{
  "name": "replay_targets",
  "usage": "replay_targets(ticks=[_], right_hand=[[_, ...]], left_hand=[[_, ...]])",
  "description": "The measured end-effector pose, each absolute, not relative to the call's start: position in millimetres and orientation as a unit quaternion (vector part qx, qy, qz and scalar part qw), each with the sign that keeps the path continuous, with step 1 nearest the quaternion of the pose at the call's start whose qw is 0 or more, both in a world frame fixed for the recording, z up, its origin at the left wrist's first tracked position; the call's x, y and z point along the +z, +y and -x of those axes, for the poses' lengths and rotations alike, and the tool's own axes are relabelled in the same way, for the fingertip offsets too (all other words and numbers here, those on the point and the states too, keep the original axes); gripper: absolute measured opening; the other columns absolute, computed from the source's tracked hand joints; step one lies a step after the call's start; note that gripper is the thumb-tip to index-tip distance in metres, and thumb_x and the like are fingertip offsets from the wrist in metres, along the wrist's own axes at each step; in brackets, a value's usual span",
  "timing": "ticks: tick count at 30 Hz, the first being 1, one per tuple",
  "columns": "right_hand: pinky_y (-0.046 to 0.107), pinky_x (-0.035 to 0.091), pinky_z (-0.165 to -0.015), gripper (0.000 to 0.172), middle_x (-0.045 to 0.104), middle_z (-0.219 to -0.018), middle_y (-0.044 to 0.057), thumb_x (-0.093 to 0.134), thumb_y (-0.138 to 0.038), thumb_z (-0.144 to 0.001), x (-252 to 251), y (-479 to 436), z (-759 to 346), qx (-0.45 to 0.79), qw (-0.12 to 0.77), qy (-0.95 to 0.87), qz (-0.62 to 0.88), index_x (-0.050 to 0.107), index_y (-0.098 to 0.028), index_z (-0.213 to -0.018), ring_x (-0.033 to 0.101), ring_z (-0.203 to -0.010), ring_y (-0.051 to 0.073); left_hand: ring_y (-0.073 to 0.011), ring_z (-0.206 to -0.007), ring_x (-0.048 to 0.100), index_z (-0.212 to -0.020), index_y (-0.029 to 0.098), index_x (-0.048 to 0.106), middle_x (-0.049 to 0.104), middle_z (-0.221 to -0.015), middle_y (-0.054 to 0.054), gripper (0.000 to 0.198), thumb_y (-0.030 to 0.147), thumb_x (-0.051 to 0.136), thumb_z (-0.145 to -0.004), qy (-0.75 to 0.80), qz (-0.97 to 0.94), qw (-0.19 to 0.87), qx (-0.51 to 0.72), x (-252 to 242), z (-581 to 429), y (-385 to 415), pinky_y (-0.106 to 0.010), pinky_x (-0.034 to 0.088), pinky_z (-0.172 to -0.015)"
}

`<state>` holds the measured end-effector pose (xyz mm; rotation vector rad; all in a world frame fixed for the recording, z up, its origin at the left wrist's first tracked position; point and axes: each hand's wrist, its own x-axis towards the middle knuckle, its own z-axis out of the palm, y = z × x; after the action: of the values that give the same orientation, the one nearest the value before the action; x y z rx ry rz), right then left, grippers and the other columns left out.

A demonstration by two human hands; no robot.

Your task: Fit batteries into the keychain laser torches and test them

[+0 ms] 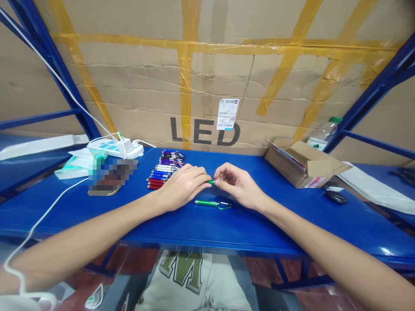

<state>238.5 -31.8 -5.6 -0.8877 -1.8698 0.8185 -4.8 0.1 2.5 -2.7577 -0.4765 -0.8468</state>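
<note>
Between my hands is a slim green keychain flashlight [211, 182], mostly covered by fingers. My left hand [186, 183] is closed around its body, palm down over the table. At the other end, the thumb and fingertips of my right hand [238, 185] pinch its tip. Just below, a second green keychain flashlight [206, 203] with a green carabiner clip lies on the blue table. Left of my left hand, several keychain flashlights [159, 177] in red, blue, silver, purple and black lie in a column, their clips toward the right and partly hidden by that hand.
An open cardboard box [292, 166] stands at right, with a black mouse [335, 197] beside it and a bottle [326, 131] behind. A white power strip [118, 148], cables, a green-white packet [78, 165] and a blurred item occupy the left. Taped cardboard [145, 86] walls the back.
</note>
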Motion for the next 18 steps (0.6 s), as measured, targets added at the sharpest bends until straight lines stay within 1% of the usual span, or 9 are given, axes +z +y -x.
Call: replay_targets(ticks=[5,11,15,18], right_hand=[[0.033,0.053,-0.079,0.011,0.066,-0.096,0.001,0.068,-0.032,-0.102,-6.0,-32.6,-239.2,0.262,0.433,-0.787,0.353,0.062,-0.023,-0.104,0.062,-0.083,0.017],[0.032,0.052,-0.082,0.003,0.066,-0.1,0.001,0.061,-0.026,-0.107,-4.6,-36.0,-243.8,0.159,0.399,-0.832,0.35,0.059,-0.025,-0.108,0.063,-0.087,0.017],[0.033,0.051,-0.083,0.004,0.066,-0.102,0.002,0.058,-0.023,-0.108,-3.9,-38.5,-245.3,0.107,0.377,-0.853,0.343,0.057,-0.026,-0.111,0.063,-0.089,0.019],[0.033,0.052,-0.082,0.005,0.066,-0.101,0.002,0.059,-0.022,-0.108,-3.0,-39.0,-244.2,0.107,0.379,-0.852,0.345,0.057,-0.026,-0.11,0.063,-0.089,0.019]], left_hand=[[-0.0231,-0.099,0.07,-0.119,0.015,0.074,0.074,-0.107,-0.009,0.028,0.031,0.052,-0.114,-0.196,0.936,-0.007,-0.293,-1.9,4.2,2.5,-0.037,0.051,-0.088],[-0.021,-0.093,0.071,-0.112,0.017,0.077,0.075,-0.102,-0.006,0.022,0.031,0.06,-0.11,-0.239,0.912,-0.134,-0.305,0.8,0.6,2.9,-0.033,0.052,-0.084],[-0.021,-0.093,0.071,-0.111,0.018,0.078,0.075,-0.101,-0.005,0.022,0.031,0.06,-0.11,-0.243,0.91,-0.153,-0.299,2.5,-0.6,2.5,-0.033,0.052,-0.084],[-0.0208,-0.092,0.071,-0.11,0.018,0.077,0.074,-0.1,-0.005,0.021,0.032,0.061,-0.11,-0.238,0.909,-0.144,-0.31,1.9,0.0,2.4,-0.033,0.052,-0.083]])
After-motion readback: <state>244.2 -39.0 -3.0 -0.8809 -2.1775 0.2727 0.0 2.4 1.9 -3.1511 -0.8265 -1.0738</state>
